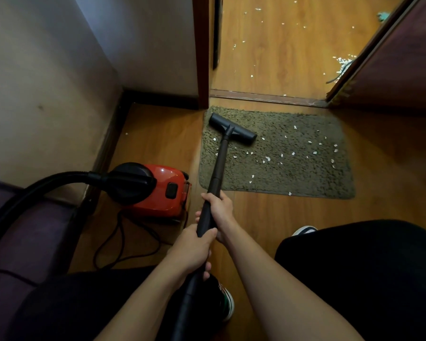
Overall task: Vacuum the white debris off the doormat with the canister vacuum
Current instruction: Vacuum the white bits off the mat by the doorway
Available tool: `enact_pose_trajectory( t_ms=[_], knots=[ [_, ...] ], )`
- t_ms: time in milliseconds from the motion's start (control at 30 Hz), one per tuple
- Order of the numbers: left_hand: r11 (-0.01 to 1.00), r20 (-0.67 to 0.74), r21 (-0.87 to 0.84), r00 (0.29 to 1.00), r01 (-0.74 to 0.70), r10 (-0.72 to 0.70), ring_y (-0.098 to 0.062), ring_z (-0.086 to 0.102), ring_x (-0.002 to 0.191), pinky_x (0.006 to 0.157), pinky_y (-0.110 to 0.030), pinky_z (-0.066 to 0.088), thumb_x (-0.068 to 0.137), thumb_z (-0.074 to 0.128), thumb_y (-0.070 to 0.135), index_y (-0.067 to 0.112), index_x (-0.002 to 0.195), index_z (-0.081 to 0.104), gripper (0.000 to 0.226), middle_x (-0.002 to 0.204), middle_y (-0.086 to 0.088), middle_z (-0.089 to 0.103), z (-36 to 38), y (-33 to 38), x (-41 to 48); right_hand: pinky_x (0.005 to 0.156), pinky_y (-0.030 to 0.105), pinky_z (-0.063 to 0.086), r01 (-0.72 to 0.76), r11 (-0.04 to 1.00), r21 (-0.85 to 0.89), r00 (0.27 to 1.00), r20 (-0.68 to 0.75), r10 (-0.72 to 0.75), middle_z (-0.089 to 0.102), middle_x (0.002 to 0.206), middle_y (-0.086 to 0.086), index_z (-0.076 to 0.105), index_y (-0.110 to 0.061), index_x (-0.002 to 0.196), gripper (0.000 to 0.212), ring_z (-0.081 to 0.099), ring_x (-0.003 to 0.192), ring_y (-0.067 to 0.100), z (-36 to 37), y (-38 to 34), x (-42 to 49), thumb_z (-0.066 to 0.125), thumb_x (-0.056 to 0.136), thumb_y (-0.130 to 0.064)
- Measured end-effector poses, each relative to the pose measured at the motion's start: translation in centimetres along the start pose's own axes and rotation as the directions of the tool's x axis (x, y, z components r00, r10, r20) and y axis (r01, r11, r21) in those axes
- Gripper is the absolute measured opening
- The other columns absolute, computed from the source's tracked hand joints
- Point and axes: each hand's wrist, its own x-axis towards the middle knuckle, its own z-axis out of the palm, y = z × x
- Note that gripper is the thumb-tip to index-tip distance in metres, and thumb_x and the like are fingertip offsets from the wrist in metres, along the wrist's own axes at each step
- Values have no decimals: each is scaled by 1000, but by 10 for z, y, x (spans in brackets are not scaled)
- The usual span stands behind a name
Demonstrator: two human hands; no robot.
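Olive shag doormat (pixel 293 168) lies on a wood floor (pixel 268 217) before a doorway, sprinkled with white debris (pixel 267 158), mostly right of the nozzle (pixel 233 129), which rests near the mat's far left corner. Both hands grip the black wand (pixel 218 166): right hand (pixel 219 209) ahead, left hand (pixel 191 249) just behind, fingers curled round it. Red canister (pixel 158 190) sits left of the mat, by the wall.

White debris (pixel 267 158) flecks the olive doormat (pixel 305 178), with the nozzle (pixel 233 129) of the red canister vacuum (pixel 162 190) on its far-left corner.
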Motion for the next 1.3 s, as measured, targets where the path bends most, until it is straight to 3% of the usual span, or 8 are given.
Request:
enact_pose_trajectory(
  t_ms=[167,300,467,600,1133,1300],
  knots=[
    [999,-2,-2,999,-33,33,-13,48,38,39,-24,44,103,51,29,12,105,55,18,68,-7,52,-1,18,16,38,27,48,12,1000,8,1000,-16,-12,56,45,5,52,-7,103,12,58,37,22,8,-16,16,62,96,-6],
    [1000,8,0,1000,-6,6,-12,48,39,38,-22,44,104,50,31,14,106,54,17,69,-6,51,-4,32,19,36,27,48,36,999,-1,999,-23,-36,51,58,12,52,-6,101,13,57,35,22,13,-26,24,62,94,-4],
    [1000,-5,-5,1000,15,-15,-12,49,41,40,-24,44,103,51,31,14,106,56,18,70,-7,52,-8,17,6,38,28,49,1,1000,-8,1000,1,-1,56,56,9,53,-8,103,10,59,39,22,14,-13,8,61,96,-7],
    [1000,3,-22,1000,23,-23,-12,49,40,40,-23,43,103,51,30,12,108,56,19,68,-7,52,-19,-5,-14,38,28,51,-19,1000,-7,999,43,19,57,72,15,52,-9,104,10,60,41,21,19,6,-17,59,98,-8],
    [998,37,-27,997,62,-61,-11,51,44,41,-25,45,103,50,33,23,111,56,14,75,-7,54,-41,-49,-68,36,25,48,-23,1000,2,999,44,23,53,69,13,51,-7,108,13,58,35,17,31,51,-72,60,98,-7],
    [1000,9,-6,999,31,-31,-12,50,41,40,-24,44,103,50,31,18,109,57,15,74,-8,53,-37,-43,-55,37,26,50,-15,1000,17,998,59,14,53,70,14,51,-5,113,16,57,37,19,30,44,-63,59,98,-6]
  ],
)
